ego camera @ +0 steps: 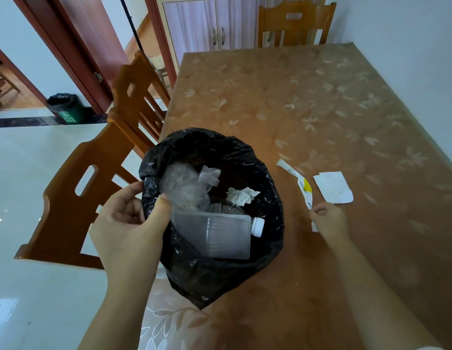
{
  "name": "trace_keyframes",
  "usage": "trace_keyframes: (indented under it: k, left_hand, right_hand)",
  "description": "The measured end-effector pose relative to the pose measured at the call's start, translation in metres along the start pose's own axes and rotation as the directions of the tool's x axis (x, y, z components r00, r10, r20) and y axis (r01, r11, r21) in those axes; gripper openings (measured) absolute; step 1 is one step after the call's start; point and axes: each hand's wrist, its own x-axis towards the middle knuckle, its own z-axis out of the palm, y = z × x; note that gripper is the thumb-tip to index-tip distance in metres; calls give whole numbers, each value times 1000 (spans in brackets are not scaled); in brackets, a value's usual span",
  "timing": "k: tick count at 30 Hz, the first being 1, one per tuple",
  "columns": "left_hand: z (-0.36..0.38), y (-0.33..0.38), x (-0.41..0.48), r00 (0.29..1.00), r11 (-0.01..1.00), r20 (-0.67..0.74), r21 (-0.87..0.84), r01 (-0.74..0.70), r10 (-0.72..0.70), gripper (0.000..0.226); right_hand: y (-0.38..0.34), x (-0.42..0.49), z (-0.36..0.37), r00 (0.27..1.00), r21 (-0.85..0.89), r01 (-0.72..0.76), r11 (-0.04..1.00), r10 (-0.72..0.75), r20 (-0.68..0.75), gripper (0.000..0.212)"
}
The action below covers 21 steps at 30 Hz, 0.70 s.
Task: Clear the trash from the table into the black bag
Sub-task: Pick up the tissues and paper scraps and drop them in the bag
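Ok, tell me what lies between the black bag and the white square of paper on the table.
In the head view, the long white and yellow wrapper lies between the black bag and the white paper, its near end pinched by the right hand.

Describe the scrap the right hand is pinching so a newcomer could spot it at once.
Start at the brown floral-patterned table and find the open black plastic bag at its near left edge. Just right of the bag lies a long, narrow white paper wrapper with a yellow patch, its near end pinched by the right hand. The square white paper piece beside it is plain and untouched.
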Motion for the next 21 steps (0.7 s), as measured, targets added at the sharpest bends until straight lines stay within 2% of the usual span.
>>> trace_keyframes:
  k: [7, 12, 17, 21]
  left_hand:
    - [-22, -7, -7, 996, 995, 25, -51, 84, -83, 26]
    - [-44, -12, -19, 990, 986, 62, -100, 133, -127, 26]
    - [-64, -17, -29, 973, 966, 110, -139, 216, -202, 28]
    - [-80, -19, -38, 967, 961, 155, -160, 226, -202, 27]
  right_hand:
    - [-41, -66, -33, 974, 154, 174, 973, -148, -169, 2]
    - [-74, -125, -55, 945, 238, 292, 926, -242, -219, 16]
    - [-107, -182, -61, 920, 311, 392, 866, -366, -140, 18]
    - [-126, -217, -65, 848, 290, 499, 817, -528, 30, 18]
